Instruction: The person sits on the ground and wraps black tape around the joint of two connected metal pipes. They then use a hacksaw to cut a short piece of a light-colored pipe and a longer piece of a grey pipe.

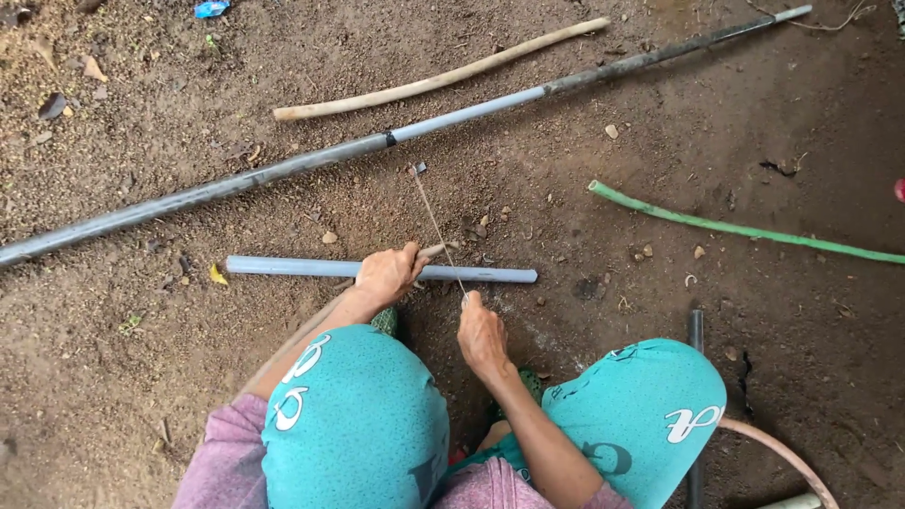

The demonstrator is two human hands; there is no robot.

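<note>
Left hand [388, 273] fingers clamped on short grey pipe [311, 268] lying left-right on ground; right hand [481, 335] fingers pinch thin blade [436, 226] crossing it.

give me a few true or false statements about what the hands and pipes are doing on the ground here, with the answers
1. The left hand rests on the short grey pipe. True.
2. The right hand holds a hammer. False: its grip is closed on the near end of a thin saw blade that runs away across the short pipe.
3. The long grey pipe lies beyond the short one, slanting across the dirt ground. True.
4. The green hose lies under the person's left hand. False: it lies apart, on the right side of the view.
5. The pale wooden stick lies on top of the short pipe. False: it lies beyond the long pipe, touching neither.
</note>
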